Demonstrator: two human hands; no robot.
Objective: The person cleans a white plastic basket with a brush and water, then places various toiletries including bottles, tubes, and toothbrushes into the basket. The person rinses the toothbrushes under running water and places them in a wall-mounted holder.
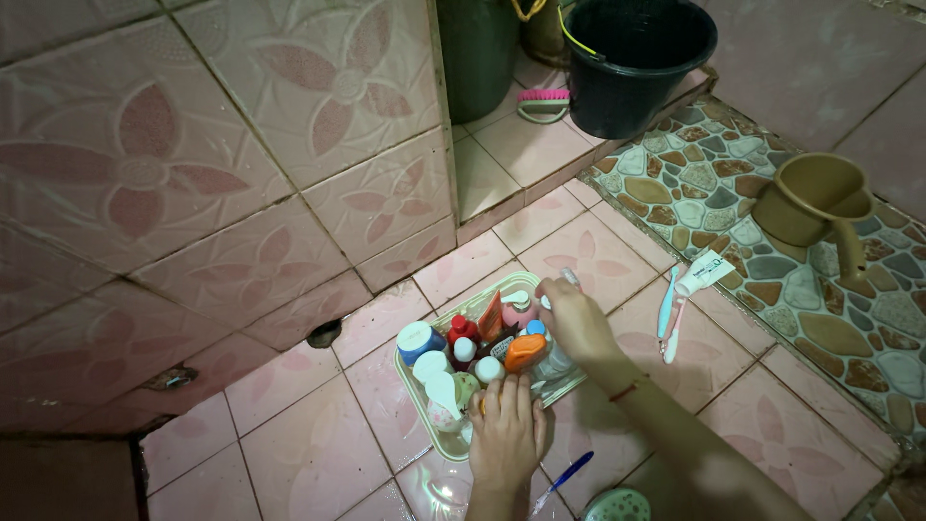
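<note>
Most bottles already upright in tray [446, 446], frame centre on floor. Left hand [505, 436] flat on tray edge, fingers together. Right hand [577, 318] pinching small item, identity unclear. Toothbrushes [668, 311], tube [703, 272] outside, right of tray.

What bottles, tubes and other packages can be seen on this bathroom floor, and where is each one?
Tray: pale rectangular basket on the pink tiles, packed with toiletries; left hand rests on its near end.
Blue jar: white lid, far left corner of the tray.
Orange bottle: in the tray, under the right hand.
Red bottle: small, upright, mid-tray.
White tube: lying right of the tray, beside the toothbrushes.
</note>
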